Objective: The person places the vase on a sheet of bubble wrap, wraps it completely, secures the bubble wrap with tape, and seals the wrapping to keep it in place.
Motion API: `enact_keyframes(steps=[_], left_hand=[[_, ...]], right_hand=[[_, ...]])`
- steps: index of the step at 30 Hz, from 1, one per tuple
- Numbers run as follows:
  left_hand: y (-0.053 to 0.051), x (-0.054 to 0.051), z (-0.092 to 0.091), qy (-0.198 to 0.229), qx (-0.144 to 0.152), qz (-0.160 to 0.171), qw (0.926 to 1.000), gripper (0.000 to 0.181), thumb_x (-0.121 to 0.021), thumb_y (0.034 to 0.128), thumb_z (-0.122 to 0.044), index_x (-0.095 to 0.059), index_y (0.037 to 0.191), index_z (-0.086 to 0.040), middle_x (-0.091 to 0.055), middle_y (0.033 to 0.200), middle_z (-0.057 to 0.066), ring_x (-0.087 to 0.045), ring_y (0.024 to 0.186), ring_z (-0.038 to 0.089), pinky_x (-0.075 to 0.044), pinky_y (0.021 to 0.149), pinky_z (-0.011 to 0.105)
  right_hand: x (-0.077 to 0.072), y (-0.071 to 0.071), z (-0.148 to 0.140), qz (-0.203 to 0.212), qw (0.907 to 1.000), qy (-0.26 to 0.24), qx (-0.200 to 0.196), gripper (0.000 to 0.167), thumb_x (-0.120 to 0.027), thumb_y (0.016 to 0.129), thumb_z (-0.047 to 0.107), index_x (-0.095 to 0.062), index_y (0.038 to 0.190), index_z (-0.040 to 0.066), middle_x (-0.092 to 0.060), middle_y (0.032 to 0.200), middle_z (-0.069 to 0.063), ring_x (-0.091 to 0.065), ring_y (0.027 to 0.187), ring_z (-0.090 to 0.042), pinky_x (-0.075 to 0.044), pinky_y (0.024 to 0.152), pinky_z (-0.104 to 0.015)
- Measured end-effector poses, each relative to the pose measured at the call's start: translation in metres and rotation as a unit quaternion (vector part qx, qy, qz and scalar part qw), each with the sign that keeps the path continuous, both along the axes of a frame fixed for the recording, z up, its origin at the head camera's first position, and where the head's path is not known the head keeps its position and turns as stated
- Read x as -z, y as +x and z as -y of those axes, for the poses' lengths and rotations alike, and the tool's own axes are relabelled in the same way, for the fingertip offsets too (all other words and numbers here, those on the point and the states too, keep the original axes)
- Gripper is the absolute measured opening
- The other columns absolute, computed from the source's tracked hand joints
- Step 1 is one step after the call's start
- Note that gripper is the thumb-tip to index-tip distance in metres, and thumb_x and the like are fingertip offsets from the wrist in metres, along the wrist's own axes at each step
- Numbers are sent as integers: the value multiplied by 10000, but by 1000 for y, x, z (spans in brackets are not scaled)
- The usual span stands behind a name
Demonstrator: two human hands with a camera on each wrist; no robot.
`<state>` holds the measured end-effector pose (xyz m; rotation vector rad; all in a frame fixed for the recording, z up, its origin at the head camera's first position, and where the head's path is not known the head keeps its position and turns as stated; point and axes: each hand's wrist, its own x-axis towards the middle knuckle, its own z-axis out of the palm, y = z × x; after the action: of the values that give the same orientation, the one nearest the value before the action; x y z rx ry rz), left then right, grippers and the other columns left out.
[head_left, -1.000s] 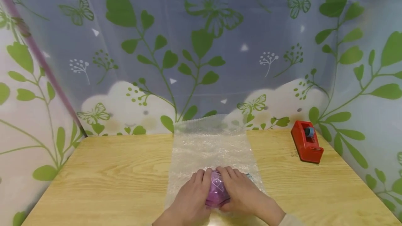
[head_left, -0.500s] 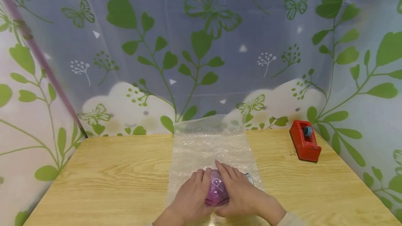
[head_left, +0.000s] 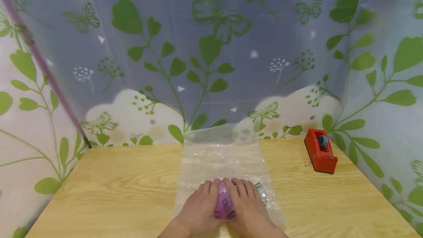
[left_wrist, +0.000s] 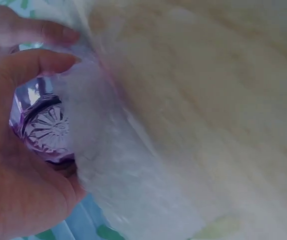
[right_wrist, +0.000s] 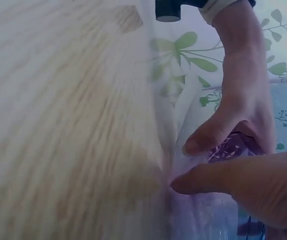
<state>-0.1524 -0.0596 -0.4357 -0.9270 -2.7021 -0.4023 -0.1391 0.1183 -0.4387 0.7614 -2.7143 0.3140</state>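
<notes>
A purple faceted drinking glass point(head_left: 223, 201) lies on its side on a sheet of bubble wrap point(head_left: 218, 157). Its starburst base point(left_wrist: 48, 129) shows in the left wrist view. A clear rim end point(head_left: 261, 193) sticks out on the right in the head view. My left hand point(head_left: 199, 206) grips the glass from the left, fingers over its far side. My right hand point(head_left: 246, 203) curls over it further right. Both thumbs press the near part of the wrap against the glass in the wrist views. The underside of the glass is hidden.
A red tape dispenser point(head_left: 321, 151) with a blue roll stands at the right rear of the wooden table point(head_left: 125, 183). Behind the table and along its sides hangs a leaf-patterned curtain point(head_left: 158, 61), which the wrap's far edge touches.
My right hand lifts its index finger, then shifts left and lays its fingers over the glass. More of the clear rim end shows now. My left hand stays nearly in place.
</notes>
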Motion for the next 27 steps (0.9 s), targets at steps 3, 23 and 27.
enact_keyframes(steps=[3, 23, 27], left_hand=[[-1, 2, 0, 225, 73, 243, 9994, 909, -794, 672, -390, -348, 1339, 37, -513, 1106, 141, -543, 981, 248, -497, 833, 361], [3, 3, 2, -610, -79, -838, 9946, 874, -761, 603, -303, -380, 1303, 56, -474, 1168, 173, -490, 1064, 280, -456, 918, 370], [4, 6, 1, -395, -202, -687, 9966, 932, -753, 523, -284, -379, 1306, 56, -471, 1175, 174, -492, 1061, 283, -457, 916, 383]], right_hand=[[-2, -2, -2, -158, 9998, 101, -99, 1020, -873, 562, 358, -365, 1389, 47, -457, 1265, -166, -419, 1163, -351, -328, 993, -519], [-11, -10, 3, -4, 9997, 246, -90, 971, -868, 577, 427, -418, 1360, 71, -529, 1193, -165, -530, 1084, -360, -445, 896, -513], [-13, -11, 4, -106, 9990, 416, -149, 962, -866, 579, 447, -429, 1351, 76, -527, 1184, -172, -528, 1072, -363, -439, 899, -506]])
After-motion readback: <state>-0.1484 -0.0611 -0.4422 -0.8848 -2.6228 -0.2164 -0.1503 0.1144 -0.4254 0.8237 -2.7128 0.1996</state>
